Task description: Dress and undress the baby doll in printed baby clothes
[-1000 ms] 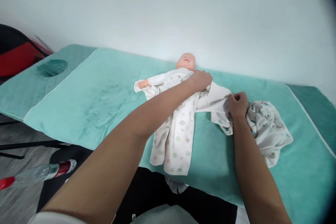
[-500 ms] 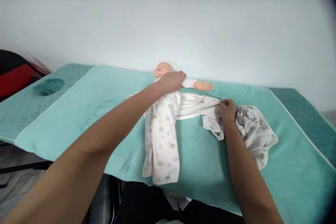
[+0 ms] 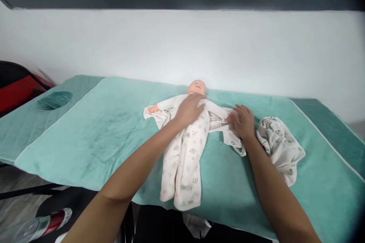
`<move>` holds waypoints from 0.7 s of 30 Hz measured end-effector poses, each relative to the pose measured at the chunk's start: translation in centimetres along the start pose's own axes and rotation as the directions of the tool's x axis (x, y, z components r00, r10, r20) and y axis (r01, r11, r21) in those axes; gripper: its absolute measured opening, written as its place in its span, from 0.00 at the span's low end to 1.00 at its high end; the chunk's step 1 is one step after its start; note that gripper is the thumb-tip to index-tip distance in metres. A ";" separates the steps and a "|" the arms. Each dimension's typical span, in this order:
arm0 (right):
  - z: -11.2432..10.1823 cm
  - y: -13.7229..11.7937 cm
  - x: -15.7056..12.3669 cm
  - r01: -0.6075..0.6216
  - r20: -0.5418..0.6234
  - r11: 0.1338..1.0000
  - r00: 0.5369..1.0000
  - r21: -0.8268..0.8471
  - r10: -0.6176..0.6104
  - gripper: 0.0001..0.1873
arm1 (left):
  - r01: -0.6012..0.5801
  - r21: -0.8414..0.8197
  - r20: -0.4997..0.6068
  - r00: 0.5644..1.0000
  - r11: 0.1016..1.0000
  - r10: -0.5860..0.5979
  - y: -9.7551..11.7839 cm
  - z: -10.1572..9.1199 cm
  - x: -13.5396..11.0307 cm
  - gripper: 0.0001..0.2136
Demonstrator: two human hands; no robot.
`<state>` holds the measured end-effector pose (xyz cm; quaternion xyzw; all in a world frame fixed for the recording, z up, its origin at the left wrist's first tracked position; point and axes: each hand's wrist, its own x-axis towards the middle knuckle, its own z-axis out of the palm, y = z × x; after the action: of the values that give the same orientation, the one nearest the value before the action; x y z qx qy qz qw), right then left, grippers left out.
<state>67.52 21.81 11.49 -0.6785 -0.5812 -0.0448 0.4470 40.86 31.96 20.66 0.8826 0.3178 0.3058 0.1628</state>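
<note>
A baby doll (image 3: 196,87) in a white long-sleeved top lies on its back, with a white animal-print baby romper (image 3: 185,167) spread over and under it. My left hand (image 3: 191,111) rests on the doll's chest, fingers extended and flat. Beside the doll's hand (image 3: 229,118), my right hand (image 3: 243,121) is open, fingers stretched out, touching near the romper's sleeve (image 3: 218,123). The doll's other hand (image 3: 153,109) lies on a loose part of the romper at the left. Below my right hand a printed cloth piece (image 3: 234,142) hangs out, partly covered by the wrist.
A crumpled printed cloth (image 3: 281,146) lies right of my right forearm. All this is on a padded bed with a green cover (image 3: 114,140), which has a face hole (image 3: 54,100) at its left end. A bottle with a red label (image 3: 42,226) is at lower left.
The doll's arm has come down from above the sleeve to lie along it. My right hand has loosened from the sleeve, and my left hand now lies on the chest. The doll appears straighter.
</note>
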 end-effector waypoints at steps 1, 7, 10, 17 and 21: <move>0.1 -0.7 -0.2 0.071 0.033 0.997 0.997 -0.042 -0.070 0.18 | 0.092 -0.085 -0.112 0.989 0.992 -0.102 -1.9 -0.8 -1.1 0.13; 2.1 -6.1 -1.7 0.144 0.186 0.981 0.968 0.129 -0.167 0.22 | 0.306 -0.460 -0.164 0.893 0.833 -0.419 -10.1 0.6 -6.3 0.14; 3.8 -8.5 -2.0 0.063 0.219 0.970 0.969 0.234 -0.116 0.23 | 0.247 -0.448 -0.159 0.924 0.859 -0.348 -10.0 2.1 -6.9 0.17; 6.3 -9.5 -1.0 -0.121 0.209 0.890 0.977 0.440 0.029 0.24 | 0.257 -0.459 -0.126 0.929 0.850 -0.349 -9.5 2.3 -6.6 0.18; 7.1 -8.7 -0.4 -0.237 0.223 0.839 0.964 0.490 0.142 0.27 | 0.316 -0.586 -0.023 0.914 0.746 -0.405 -9.9 1.9 -6.4 0.19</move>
<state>56.92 25.51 11.83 -0.5907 -0.5395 0.2164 0.5596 33.63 34.98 11.63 0.6890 0.3874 0.4141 0.4513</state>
